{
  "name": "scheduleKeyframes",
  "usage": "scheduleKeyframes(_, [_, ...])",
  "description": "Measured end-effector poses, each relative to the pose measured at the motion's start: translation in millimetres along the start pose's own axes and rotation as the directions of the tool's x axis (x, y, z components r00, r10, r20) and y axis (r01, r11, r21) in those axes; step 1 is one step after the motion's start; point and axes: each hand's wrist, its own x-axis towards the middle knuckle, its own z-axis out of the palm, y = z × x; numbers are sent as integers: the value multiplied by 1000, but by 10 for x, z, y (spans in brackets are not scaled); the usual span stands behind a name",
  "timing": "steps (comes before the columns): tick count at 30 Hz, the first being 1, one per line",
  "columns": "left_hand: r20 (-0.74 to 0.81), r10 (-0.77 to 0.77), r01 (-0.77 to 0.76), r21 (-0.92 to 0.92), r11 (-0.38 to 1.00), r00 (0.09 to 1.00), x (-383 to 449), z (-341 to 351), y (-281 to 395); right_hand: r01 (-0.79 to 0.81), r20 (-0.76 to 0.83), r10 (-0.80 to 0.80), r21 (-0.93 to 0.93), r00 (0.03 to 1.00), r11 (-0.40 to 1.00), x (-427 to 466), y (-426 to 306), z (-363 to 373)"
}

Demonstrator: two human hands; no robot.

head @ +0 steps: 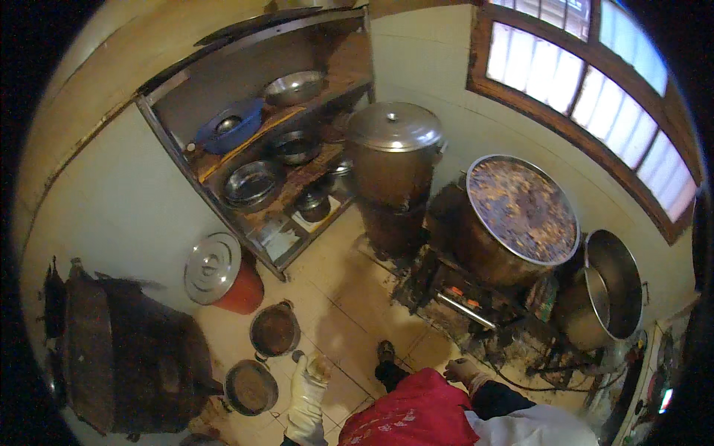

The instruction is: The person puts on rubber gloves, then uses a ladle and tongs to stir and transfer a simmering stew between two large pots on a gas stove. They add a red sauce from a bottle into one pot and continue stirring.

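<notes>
My left hand (313, 371), in a pale rubber glove, is low in the view, beside two round dark pans on the floor. Something small and brownish shows at its fingers; whether it is held is unclear. A metal pan (274, 330) lies just above and left of the glove, and a second round pan (251, 387) is left of it. My right hand (462, 370), bare, hangs at the right of the red apron (410, 410), its fingers partly curled, its grip unclear. Above it, a large metal pot (521, 209) full of brown and yellowish pieces in liquid stands over a stove with glowing parts (463, 296).
A lidded tall pot (393, 125) stands beside the shelf rack (268, 223) of bowls. Two large empty-looking pots (613, 284) are at the right. A red bucket (245, 287) with a metal lid and a big dark vessel (145, 357) stand left. A cable (535, 387) crosses the floor.
</notes>
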Motion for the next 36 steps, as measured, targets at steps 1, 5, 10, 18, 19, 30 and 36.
scheduleKeyframes(1, [-40, 11, -12, -23, 1000, 999, 106, 49, 126, 25, 37, -25, -6, 999, 1000, 326, -95, 130])
scheduleKeyframes(5, [-330, 106, -125, -38, 991, 938, 305, 276, 733, 42, 491, -10, -55, 871, 998, 1556, -518, 342])
scheduleKeyframes(10, [-372, 149, -222, -162, 961, 916, 656, 346, 1603, 495, 727, 85, -542, 681, 679, 2773, -1773, 1060])
scheduleKeyframes(18, [86, 58, -30, -293, 956, 995, 2190, 480, 2245, 359, 392, -281, -140, 876, 923, 2957, -3302, 2114])
scheduleKeyframes(19, [-80, 60, -75, -195, 978, 995, 2346, 507, 2386, 240, 331, -218, -27, 918, 971, 2789, -3468, 2194])
scheduleKeyframes(30, [-75, 91, -95, -58, 994, 993, 3502, 475, 4088, 363, 132, -367, 49, 921, 930, 828, -6738, 3980])
scheduleKeyframes(36, [-126, 237, -233, 44, 971, 963, 3534, 419, 4054, 557, 199, -588, 192, 784, 808, 722, -8242, 4444])
